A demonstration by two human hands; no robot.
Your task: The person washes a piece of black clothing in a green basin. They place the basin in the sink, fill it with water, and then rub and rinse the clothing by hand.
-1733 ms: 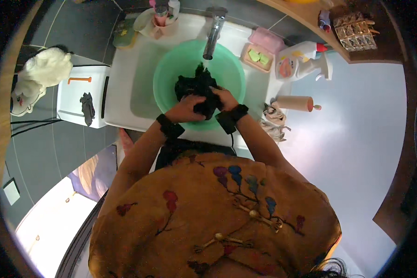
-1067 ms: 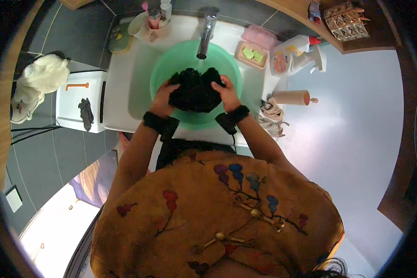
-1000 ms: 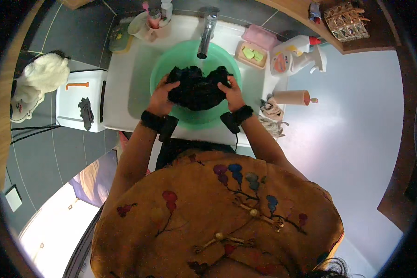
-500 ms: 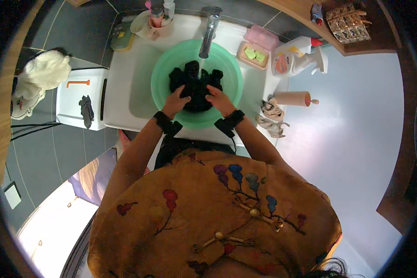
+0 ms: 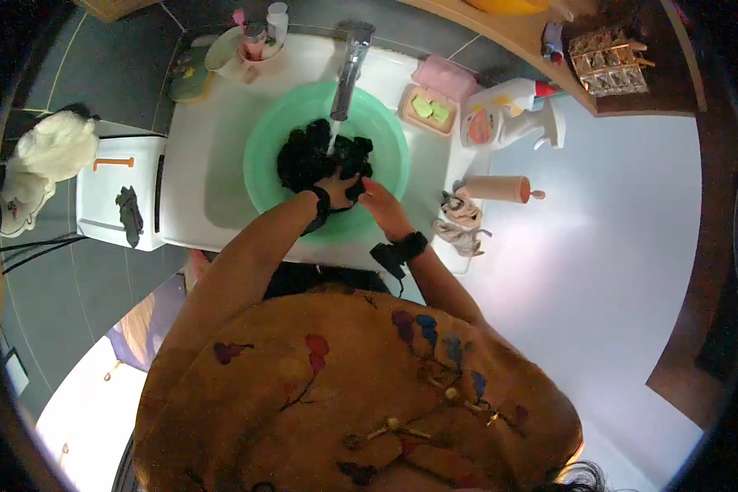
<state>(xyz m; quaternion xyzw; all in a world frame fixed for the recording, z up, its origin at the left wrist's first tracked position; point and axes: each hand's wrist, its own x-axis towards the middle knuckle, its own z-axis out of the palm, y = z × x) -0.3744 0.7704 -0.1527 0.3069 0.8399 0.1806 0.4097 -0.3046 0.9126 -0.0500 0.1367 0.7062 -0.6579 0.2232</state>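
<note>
A bunched wet black cloth (image 5: 307, 156) lies in a green plastic basin (image 5: 258, 176), under a thin stream of water from the chrome faucet (image 5: 348, 78). My left hand (image 5: 334, 190) reaches into the near side of the cloth, its fingers closed on the dark folds and partly hidden by them. Beside it my right hand (image 5: 379, 202) grips the cloth's right near edge between thumb and fingers. A black band circles each wrist.
The basin stands in a white sink (image 5: 201, 176). To its right are a pink soap box (image 5: 429, 109), a spray bottle (image 5: 508, 123), a pink cylinder (image 5: 500, 189) and crumpled light cloths (image 5: 463, 225). Cups (image 5: 254, 57) stand back left; a grey cloth (image 5: 129, 215) lies on the white box.
My left hand has moved right and deeper into the cloth, close to my right hand. The right hand has turned inward at the cloth's edge. The whole view has shifted slightly.
</note>
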